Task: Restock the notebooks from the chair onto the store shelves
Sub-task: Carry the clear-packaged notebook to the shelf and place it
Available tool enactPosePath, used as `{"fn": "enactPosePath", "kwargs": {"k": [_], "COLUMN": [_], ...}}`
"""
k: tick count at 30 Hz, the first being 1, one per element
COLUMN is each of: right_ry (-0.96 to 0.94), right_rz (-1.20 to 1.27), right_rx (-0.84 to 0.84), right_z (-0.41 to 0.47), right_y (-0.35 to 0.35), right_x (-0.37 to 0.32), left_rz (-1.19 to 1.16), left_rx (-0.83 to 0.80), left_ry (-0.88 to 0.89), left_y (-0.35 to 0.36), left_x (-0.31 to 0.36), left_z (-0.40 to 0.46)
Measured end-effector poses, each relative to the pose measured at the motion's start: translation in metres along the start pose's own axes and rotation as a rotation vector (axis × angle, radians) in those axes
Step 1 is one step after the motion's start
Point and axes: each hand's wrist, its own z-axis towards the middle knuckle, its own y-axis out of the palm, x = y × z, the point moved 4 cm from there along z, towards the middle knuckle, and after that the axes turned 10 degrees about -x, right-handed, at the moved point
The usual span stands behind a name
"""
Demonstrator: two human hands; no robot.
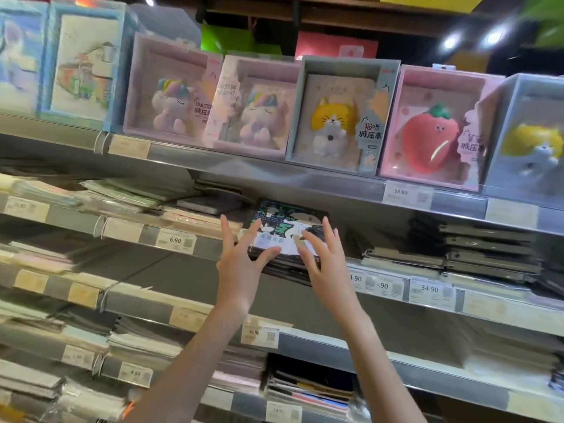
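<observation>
Store shelving [305, 181], tiered, price tags along rails. Black illustrated notebook [282, 230] lying atop dark stack [287, 270], middle tier, front edge overhanging rail a bit. Left hand [241, 257] and right hand [323, 254] at its near corners, fingers spread and straight, touching or just off cover, gripping nothing. Boxed plush notebooks [335, 117] on tier above. Chair not visible. Risk: top copy sliding forward off stack if released unsquared; glossy wrap, tilted shelf

I can't read the blurred price tags [30, 209] at left; my hands cover the notebook [287, 227] front edge, and the rightmost box [531, 141] is cut off.
</observation>
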Motion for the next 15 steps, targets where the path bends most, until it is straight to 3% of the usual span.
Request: {"fn": "enactPosePath", "kwargs": {"k": [3,8,11,15], "right_ry": [-0.078,-0.108,-0.087,-0.137], "right_rz": [-0.167,-0.282,-0.256,-0.245], "right_rx": [0.129,0.200,0.203,0.233], "right_z": [-0.033,-0.052,-0.051,-0.043], "right_y": [0.011,0.035,0.038,0.026], "right_x": [-0.002,0.004,0.004,-0.003], "left_rz": [0.006,0.072,0.112,0.094], "left_rx": [0.014,-0.023,-0.055,0.023], "left_ry": [0.015,0.198,0.249,0.314], "left_y": [0.003,0.008,0.012,0.009], "left_x": [-0.002,-0.015,-0.025,-0.014], "left_z": [0.002,-0.012,-0.016,-0.005]}}
